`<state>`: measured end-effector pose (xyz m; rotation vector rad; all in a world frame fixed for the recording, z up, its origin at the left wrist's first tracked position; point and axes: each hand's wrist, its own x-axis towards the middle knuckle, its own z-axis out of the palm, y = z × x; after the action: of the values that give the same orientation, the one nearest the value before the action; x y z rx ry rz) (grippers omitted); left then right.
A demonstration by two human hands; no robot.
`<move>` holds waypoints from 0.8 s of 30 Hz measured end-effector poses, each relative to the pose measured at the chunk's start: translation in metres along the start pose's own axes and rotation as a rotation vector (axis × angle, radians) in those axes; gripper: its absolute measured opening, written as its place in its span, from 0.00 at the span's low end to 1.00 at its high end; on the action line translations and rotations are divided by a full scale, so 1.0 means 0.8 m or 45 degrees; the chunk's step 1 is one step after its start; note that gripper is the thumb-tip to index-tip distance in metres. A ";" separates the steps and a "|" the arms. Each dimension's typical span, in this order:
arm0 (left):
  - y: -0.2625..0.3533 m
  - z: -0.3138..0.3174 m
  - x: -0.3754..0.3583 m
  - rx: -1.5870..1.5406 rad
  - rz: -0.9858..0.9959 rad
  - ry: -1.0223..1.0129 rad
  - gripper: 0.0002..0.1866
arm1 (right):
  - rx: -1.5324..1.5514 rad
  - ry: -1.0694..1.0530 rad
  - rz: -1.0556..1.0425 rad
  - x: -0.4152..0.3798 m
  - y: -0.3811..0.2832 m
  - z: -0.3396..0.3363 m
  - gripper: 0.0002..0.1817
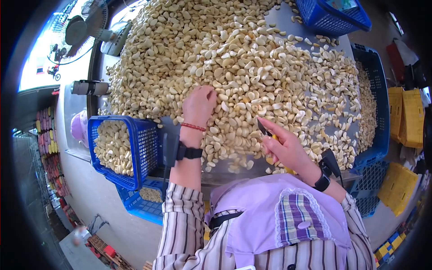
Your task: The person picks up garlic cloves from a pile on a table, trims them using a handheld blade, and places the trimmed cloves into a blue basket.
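A large heap of pale, bean-like pieces [162, 58] covers the metal table. My left hand [199, 104] rests at the heap's near middle, fingers curled against the pieces; whether one is inside them is hidden. To its right, my right hand [284, 146] holds a small dark-bladed knife [264, 128] with a yellow part at its handle, the blade pointing up and left over the pieces. Some pieces [238, 163] near the table's front edge are blurred. A blue basket [146, 144] filled with similar pieces stands left of my left wrist.
Another blue basket [330, 20] is at the back right. A dark blue crate [382, 103] holding pieces stands beyond the right edge. Lower left is another blue basket [155, 216]. A fan [76, 31] stands back left, and yellow crates [413, 117] are far right.
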<state>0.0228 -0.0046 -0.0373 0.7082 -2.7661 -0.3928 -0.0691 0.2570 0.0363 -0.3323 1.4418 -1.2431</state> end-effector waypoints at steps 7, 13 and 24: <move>0.051 -0.027 -0.051 -2.914 -0.664 -0.598 0.14 | 0.199 0.128 -0.015 -0.001 0.024 -0.019 0.26; 0.033 -0.052 -0.099 -1.730 -1.198 0.167 0.12 | 0.234 0.126 -0.066 0.003 0.029 -0.020 0.26; -0.016 -0.054 -0.115 -1.646 -1.171 0.081 0.06 | -0.023 -0.007 0.001 0.001 0.014 0.001 0.26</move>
<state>0.1195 0.0221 -0.0180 1.3749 -1.3511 -1.9353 -0.0636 0.2603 0.0268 -0.3472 1.4488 -1.2287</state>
